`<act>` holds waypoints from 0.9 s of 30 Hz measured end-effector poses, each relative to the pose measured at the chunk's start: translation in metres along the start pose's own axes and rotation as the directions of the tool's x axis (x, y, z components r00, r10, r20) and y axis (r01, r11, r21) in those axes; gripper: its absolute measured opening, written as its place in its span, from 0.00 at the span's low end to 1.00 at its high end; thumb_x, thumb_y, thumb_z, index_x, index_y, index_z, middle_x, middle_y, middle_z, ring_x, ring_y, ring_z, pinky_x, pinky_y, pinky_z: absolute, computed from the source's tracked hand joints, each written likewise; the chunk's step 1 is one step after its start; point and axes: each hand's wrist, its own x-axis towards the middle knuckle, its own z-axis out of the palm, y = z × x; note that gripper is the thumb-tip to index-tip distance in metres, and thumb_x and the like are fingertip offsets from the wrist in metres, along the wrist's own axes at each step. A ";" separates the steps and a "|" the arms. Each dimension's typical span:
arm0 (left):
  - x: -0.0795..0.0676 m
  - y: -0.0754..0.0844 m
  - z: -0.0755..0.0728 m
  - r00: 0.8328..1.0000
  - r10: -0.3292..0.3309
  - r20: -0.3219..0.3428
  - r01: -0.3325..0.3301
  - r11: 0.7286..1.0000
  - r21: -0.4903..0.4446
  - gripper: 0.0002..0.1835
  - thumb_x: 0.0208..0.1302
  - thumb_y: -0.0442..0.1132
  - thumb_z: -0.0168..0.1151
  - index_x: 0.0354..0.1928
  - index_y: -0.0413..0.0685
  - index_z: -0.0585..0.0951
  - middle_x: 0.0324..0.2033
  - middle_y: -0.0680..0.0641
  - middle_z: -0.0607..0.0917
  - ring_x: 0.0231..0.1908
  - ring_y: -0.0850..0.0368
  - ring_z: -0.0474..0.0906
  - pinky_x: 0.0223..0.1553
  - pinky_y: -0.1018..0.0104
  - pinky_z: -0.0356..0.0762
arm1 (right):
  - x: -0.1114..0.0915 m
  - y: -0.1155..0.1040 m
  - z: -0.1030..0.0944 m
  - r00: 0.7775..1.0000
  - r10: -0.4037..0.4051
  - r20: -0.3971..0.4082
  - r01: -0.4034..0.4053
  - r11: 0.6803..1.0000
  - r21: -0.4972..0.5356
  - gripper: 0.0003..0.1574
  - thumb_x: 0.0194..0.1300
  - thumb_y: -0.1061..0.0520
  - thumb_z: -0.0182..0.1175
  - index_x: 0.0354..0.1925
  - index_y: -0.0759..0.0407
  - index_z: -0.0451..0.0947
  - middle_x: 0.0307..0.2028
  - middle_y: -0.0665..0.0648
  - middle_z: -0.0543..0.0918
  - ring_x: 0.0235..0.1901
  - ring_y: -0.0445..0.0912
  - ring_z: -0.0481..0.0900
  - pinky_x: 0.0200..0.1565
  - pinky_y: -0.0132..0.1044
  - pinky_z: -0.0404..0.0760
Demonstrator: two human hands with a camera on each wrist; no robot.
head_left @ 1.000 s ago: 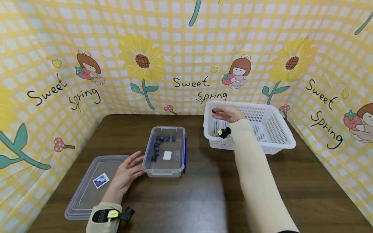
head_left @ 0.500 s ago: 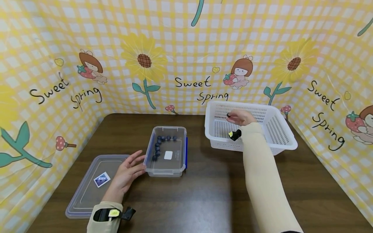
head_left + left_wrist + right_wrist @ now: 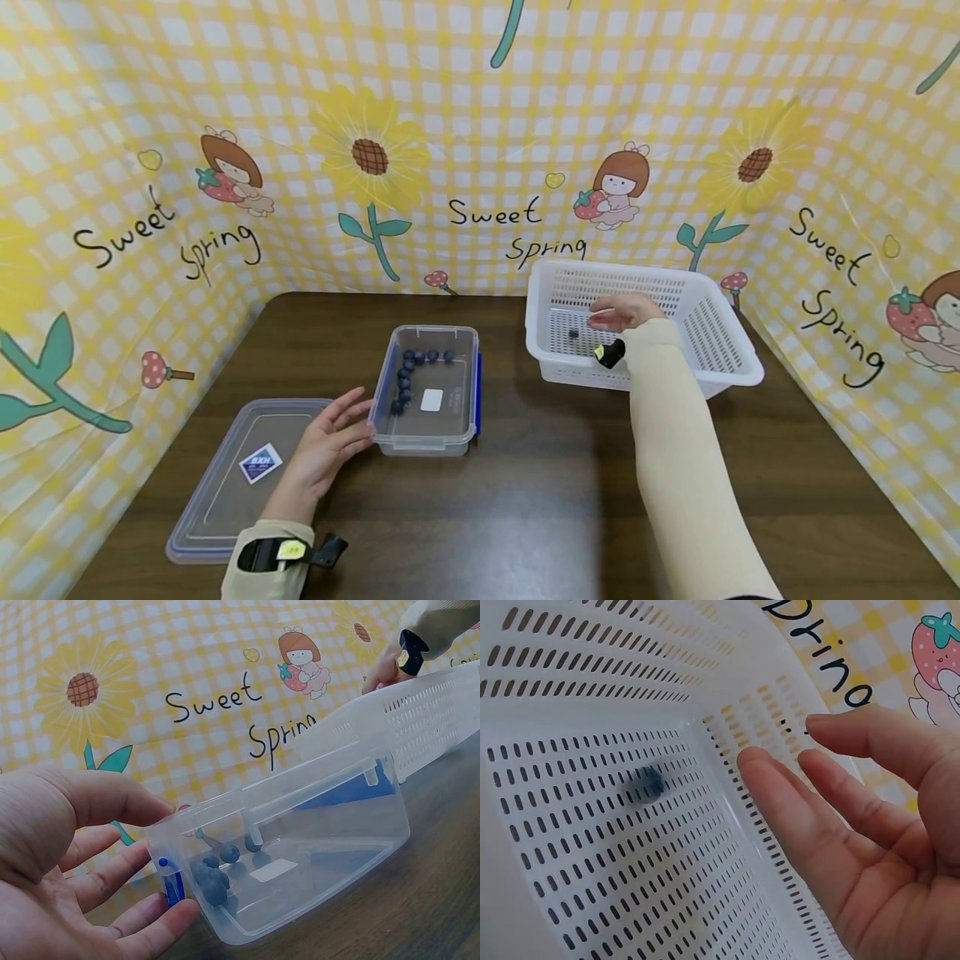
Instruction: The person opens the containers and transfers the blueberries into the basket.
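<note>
My right hand (image 3: pixel 628 312) is over the white slotted basket (image 3: pixel 573 372), thumb and fingers spread with nothing between them. A single dark blueberry (image 3: pixel 645 784), blurred, shows against the basket's slotted floor, left of that hand's fingertips. Fingers of my left hand (image 3: pixel 318 454) rest lightly along the left side of a clear plastic box (image 3: pixel 455 427); the left wrist view has the thumb at the rim and other fingers by a blue clip (image 3: pixel 172 881). Several blueberries (image 3: pixel 406 384) lie in a bent row along the box's left and far sides.
A clear lid (image 3: pixel 217 492) with a blue-and-white label lies flat on the dark wooden table (image 3: pixel 510 508), partly under the left forearm and hand in the head view. A yellow checked cloth (image 3: pixel 465 125) stands around the back and sides.
My right hand has moved rightward over the basket and let go of a blueberry, which now shows low in the basket. The left hand and the box have stayed put.
</note>
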 end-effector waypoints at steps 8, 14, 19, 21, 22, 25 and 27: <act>0.000 -0.001 -0.001 1.000 0.028 0.012 -0.028 0.999 0.024 0.36 0.64 0.21 0.58 0.73 0.41 0.60 0.48 0.57 0.81 0.40 0.60 0.81 0.44 0.67 0.82 | 0.000 -0.001 0.004 0.999 0.000 0.035 0.002 0.998 -0.064 0.43 0.70 0.65 0.59 0.76 0.62 0.53 0.69 0.69 0.65 0.50 0.53 0.80 0.56 0.39 0.78; 0.000 -0.002 -0.001 1.000 0.023 0.011 -0.024 0.999 0.026 0.39 0.65 0.21 0.58 0.75 0.36 0.55 0.48 0.58 0.81 0.42 0.59 0.81 0.44 0.67 0.82 | -0.002 -0.006 0.015 0.997 -0.037 0.066 0.043 0.995 -0.093 0.35 0.71 0.64 0.58 0.71 0.65 0.59 0.68 0.71 0.66 0.62 0.57 0.73 0.58 0.41 0.76; 0.000 -0.001 0.000 1.000 0.020 0.008 -0.020 0.999 0.039 0.38 0.65 0.21 0.58 0.75 0.36 0.55 0.49 0.58 0.81 0.42 0.59 0.81 0.45 0.67 0.82 | -0.005 -0.014 0.025 0.993 -0.079 0.090 0.091 0.987 -0.133 0.23 0.70 0.64 0.59 0.60 0.66 0.67 0.66 0.73 0.68 0.58 0.59 0.76 0.57 0.44 0.78; 0.000 -0.002 0.000 1.000 0.021 0.009 -0.021 0.999 0.043 0.38 0.65 0.21 0.58 0.75 0.37 0.56 0.49 0.58 0.81 0.42 0.59 0.81 0.45 0.67 0.82 | -0.005 -0.017 0.030 0.989 -0.095 0.111 0.112 0.981 -0.158 0.24 0.70 0.64 0.59 0.61 0.68 0.66 0.58 0.73 0.75 0.53 0.57 0.80 0.56 0.45 0.78; 0.000 -0.002 0.000 1.000 0.021 0.009 -0.021 0.999 0.044 0.38 0.65 0.22 0.58 0.75 0.37 0.56 0.49 0.58 0.81 0.42 0.59 0.81 0.45 0.67 0.82 | -0.006 -0.019 0.032 0.987 -0.103 0.126 0.123 0.978 -0.167 0.25 0.70 0.64 0.59 0.62 0.69 0.66 0.55 0.72 0.77 0.49 0.56 0.82 0.57 0.45 0.78; 0.000 -0.001 0.000 1.000 0.021 0.008 -0.021 0.999 0.047 0.38 0.66 0.22 0.59 0.75 0.37 0.56 0.48 0.59 0.81 0.41 0.61 0.81 0.45 0.67 0.82 | -0.009 -0.025 0.042 0.981 -0.121 0.154 0.146 0.976 -0.163 0.25 0.69 0.65 0.60 0.61 0.71 0.68 0.44 0.67 0.81 0.42 0.54 0.84 0.55 0.46 0.79; 0.000 -0.001 0.001 1.000 0.022 0.007 -0.023 0.998 0.053 0.37 0.66 0.23 0.59 0.75 0.37 0.56 0.48 0.59 0.81 0.41 0.61 0.81 0.45 0.67 0.82 | -0.012 -0.028 0.051 0.977 -0.133 0.168 0.160 0.975 -0.155 0.22 0.68 0.65 0.62 0.57 0.70 0.71 0.42 0.66 0.81 0.40 0.53 0.85 0.53 0.46 0.81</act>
